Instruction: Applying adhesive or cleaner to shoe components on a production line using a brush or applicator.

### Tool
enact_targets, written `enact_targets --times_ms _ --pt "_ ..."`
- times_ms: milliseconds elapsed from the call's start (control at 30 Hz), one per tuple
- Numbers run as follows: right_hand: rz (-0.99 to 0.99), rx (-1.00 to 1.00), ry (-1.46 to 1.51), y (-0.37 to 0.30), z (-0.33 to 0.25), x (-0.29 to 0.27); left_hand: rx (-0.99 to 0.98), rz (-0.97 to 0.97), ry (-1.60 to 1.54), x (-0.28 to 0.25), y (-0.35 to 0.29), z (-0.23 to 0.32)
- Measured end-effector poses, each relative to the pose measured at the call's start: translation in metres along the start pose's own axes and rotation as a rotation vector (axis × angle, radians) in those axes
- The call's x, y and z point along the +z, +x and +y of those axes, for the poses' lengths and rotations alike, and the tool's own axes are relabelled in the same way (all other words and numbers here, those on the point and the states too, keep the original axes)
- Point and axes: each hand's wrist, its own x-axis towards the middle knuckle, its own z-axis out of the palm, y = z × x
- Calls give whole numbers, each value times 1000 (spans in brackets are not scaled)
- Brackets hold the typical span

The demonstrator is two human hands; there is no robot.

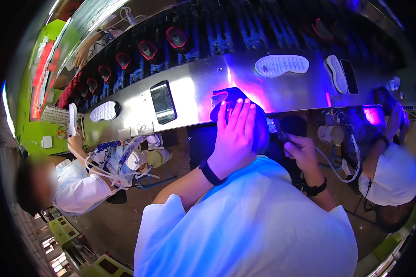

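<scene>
My left hand (234,138) lies over a dark shoe upper (262,133) at the near edge of the bench, its fingers long across the top and its thumb out of sight. Blue and pink light falls on both. To the right, my right hand (303,153) is closed around the dark handle of a brush (280,132). The pale bristles point left and meet or nearly meet the upper's right side; contact is hard to tell. A thin tube (327,161) runs off behind that hand.
The metal bench (196,94) carries a phone (163,102), a white sole (282,65) and another sole (336,74) beside a second phone (349,76). Behind runs a dark rack (203,34) with several red-edged shoe uppers. Co-workers sit left (83,184) and right (393,173).
</scene>
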Motion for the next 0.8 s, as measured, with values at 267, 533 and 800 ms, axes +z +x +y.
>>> enact_targets --times_ms 267,533,800 --pt "66 27 100 -23 -5 -4 -59 54 56 7 29 9" --pt "364 -88 -71 -22 -35 -1 -95 111 -11 19 64 8" --pt "298 -320 -585 27 -92 -23 -167 154 -169 7 94 -19"
